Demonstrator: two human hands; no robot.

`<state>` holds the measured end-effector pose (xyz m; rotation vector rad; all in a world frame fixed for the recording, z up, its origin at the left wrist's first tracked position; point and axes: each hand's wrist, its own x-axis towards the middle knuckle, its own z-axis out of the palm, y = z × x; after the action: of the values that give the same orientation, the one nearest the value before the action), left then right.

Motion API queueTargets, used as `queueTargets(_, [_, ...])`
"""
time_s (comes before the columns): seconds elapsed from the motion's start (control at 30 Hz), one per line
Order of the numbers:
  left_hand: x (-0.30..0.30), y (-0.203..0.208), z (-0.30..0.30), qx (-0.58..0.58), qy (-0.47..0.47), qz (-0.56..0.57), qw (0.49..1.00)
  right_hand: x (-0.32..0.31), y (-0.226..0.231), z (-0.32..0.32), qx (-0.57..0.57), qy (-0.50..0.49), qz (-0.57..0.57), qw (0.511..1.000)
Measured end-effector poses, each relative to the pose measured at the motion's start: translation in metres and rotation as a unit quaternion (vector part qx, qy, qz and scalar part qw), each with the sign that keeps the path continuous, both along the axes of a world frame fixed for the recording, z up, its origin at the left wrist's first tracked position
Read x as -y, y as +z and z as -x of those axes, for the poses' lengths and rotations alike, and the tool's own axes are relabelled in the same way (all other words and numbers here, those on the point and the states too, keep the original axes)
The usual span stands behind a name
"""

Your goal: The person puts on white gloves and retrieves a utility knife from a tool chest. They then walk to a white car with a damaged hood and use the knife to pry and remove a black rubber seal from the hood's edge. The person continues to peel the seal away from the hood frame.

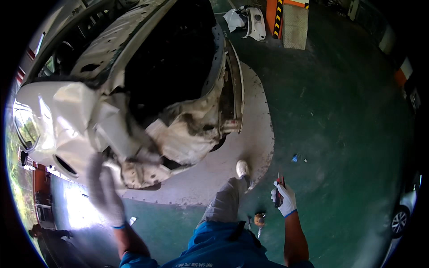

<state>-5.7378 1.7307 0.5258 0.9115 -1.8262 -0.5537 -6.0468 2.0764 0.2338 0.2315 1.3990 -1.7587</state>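
My left hand (107, 198), in a white glove with a blue cuff, is raised beside the crumpled rear corner of a white car body (73, 107). It is blurred by motion, but its fingers look stretched out with nothing in them; whether it touches the metal I cannot tell. Further right, over the green floor, my gloved right hand (287, 200) is closed around a red-and-black hand tool (280, 192) with a thin tip pointing up. The car's rear opening (170, 67) is dark inside, and torn, bent sheet metal (187, 134) hangs along its lower edge.
Under the car lies a pale round floor plate (257, 111), one of my shoes (242, 168) on it. Small tools (259, 219) and a blue scrap (295, 158) lie on the floor. Beyond stand an orange post (272, 18) and white car parts (254, 24). A person (49, 236) is at lower left.
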Motion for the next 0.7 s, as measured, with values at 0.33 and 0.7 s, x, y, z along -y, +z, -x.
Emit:
queueTargets(0.33, [0.042,0.012,0.074,0.128,0.300,-0.185,0.927,0.180,0.113,0.246,-0.067,0.092,-0.008,0.994])
queueTargets(0.7, [0.055,0.041,0.137,0.208,0.461,-0.277,0.817,0.442,0.320,0.407,-0.299,0.259,0.063,0.916])
